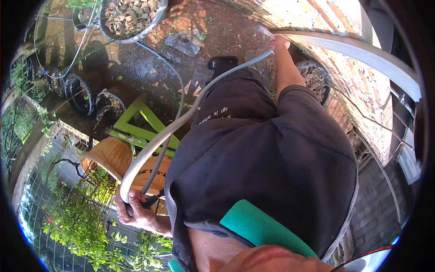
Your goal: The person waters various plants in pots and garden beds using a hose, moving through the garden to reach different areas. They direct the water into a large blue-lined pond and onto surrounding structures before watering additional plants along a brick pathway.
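Note:
A grey garden hose runs across the front of my body from one hand to the other. At the lower left, my left hand is closed round a bend of it, beside a tan clay pot. My right hand reaches far forward, its fingers wrapped about the hose's end. Water sprays from there onto the soil next to the brick wall. A thinner-looking length of the same hose trails back from my left hand toward a large round planter.
A green metal frame stands at my left, near dark pots and leafy plants by a wire fence. A flat stone lies ahead. To the right are a long pale beam, a brick wall and another filled pot.

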`<state>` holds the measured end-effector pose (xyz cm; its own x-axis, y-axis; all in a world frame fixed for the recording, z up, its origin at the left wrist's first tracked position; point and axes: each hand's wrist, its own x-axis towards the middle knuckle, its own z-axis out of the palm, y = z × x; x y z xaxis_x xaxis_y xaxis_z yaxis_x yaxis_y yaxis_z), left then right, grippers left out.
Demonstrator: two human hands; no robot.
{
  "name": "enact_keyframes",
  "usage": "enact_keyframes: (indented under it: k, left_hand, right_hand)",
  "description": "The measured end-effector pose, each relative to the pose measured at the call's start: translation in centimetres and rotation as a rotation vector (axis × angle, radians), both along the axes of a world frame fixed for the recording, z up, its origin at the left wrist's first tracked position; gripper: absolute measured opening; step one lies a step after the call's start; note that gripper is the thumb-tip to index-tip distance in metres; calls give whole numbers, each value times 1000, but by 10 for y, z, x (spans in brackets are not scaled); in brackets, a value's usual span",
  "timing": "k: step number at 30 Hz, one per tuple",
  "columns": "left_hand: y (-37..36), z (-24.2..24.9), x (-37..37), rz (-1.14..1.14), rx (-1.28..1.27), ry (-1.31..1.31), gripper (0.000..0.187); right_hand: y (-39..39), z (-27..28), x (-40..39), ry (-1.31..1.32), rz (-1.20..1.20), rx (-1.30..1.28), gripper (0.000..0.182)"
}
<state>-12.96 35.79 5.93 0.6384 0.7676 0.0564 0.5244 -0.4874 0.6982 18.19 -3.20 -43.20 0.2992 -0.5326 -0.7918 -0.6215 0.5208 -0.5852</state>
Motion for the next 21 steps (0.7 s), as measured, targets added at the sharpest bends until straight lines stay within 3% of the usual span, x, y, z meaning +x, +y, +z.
enact_keyframes:
  k: [6, 10, 14, 21]
  left_hand:
    - [30, -13, 35, -215, -140, -132, 14]
    - [29, -17, 53, -280, -144, -89, 13]
    - [30, -15, 69, -254, -145, -184, 18]
    - [19, 11, 66, -201, -62, -373, 26]
  right_hand:
    - [-76, 0, -74, 45, -210, -112, 6]
    - [-105, 17, -99, 63, -365, -151, 9]
    - [-103, 11, -86, 139, -168, 19, 5]
    - [-12, 3, 4, -1, 317, 198, 13]
